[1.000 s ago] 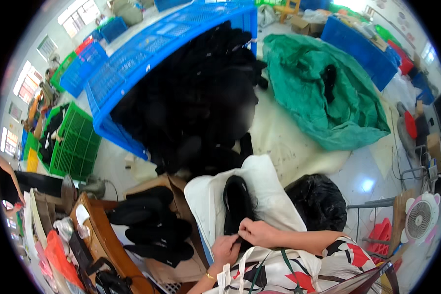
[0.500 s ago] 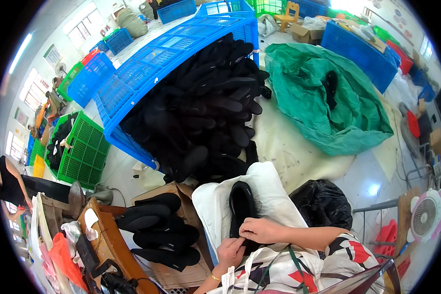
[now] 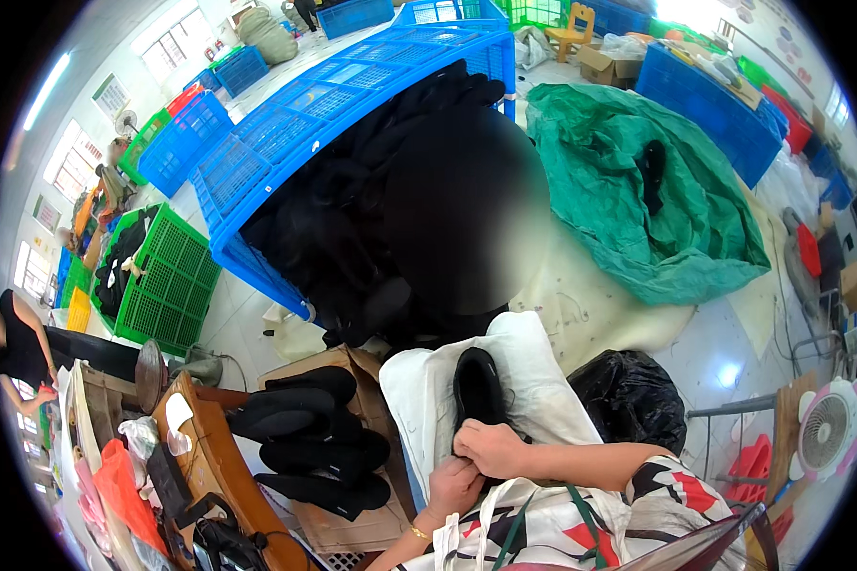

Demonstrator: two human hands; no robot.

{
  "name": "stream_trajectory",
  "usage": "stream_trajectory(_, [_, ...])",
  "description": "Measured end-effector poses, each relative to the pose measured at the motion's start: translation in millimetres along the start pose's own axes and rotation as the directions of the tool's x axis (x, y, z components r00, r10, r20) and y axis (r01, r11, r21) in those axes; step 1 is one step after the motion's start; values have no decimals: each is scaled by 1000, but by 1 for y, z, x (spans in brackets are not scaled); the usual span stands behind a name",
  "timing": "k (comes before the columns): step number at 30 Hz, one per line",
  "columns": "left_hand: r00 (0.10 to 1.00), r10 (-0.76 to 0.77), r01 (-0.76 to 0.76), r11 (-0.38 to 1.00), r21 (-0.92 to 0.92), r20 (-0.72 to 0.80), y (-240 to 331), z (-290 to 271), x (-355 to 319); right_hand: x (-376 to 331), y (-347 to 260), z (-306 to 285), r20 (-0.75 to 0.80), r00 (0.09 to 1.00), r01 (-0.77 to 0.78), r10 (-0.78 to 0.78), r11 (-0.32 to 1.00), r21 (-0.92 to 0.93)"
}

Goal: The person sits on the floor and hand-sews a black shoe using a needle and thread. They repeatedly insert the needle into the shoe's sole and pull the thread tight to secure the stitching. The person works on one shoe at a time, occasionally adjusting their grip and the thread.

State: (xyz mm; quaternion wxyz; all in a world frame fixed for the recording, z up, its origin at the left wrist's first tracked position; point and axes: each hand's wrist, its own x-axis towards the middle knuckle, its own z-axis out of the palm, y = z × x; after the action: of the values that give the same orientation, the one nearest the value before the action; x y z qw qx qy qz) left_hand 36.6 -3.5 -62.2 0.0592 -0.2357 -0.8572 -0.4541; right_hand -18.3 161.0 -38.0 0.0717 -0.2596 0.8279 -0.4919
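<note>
A black slip-on shoe [image 3: 478, 381] lies on a white cloth [image 3: 543, 381] in front of me, its opening facing up and its far end pointing away. My right hand [image 3: 491, 449] is closed over its near end, fingers bent and pressed together. Close against it, my left hand [image 3: 455, 485] pinches at the same end from the left side. The fingertips nearly meet, and any small item between them is hidden. Several similar black shoes [image 3: 324, 447] are stacked on a cardboard box [image 3: 328, 533] to my left.
Ahead, a tipped blue crate [image 3: 257, 162] spills a heap of black shoes [image 3: 324, 219], partly covered by a blurred patch. A green sack [image 3: 590, 181] with one black shoe lies beyond; a black bag [image 3: 628, 400], a fan [image 3: 826, 428] and a wooden table [image 3: 209, 466] flank me.
My right hand has shifted slightly left along the near end of the shoe, nearer my left hand. The whole view has moved a little.
</note>
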Motion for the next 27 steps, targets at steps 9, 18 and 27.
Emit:
stream_trajectory(9, [991, -127, 129, 991, -46, 42, 2, -4, 5, 27, -14, -45, 398, 771, -629, 497, 494, 600])
stream_trajectory(18, [994, -111, 109, 986, -124, -14, 4, -10, 4, 28, -21, -154, -374, 886, 253, 274, 390, 885])
stream_trajectory(27, [988, -152, 151, 977, -149, 9, 0, -10, 5, 18, 10, -157, -637, 747, 333, 190, 723, 606])
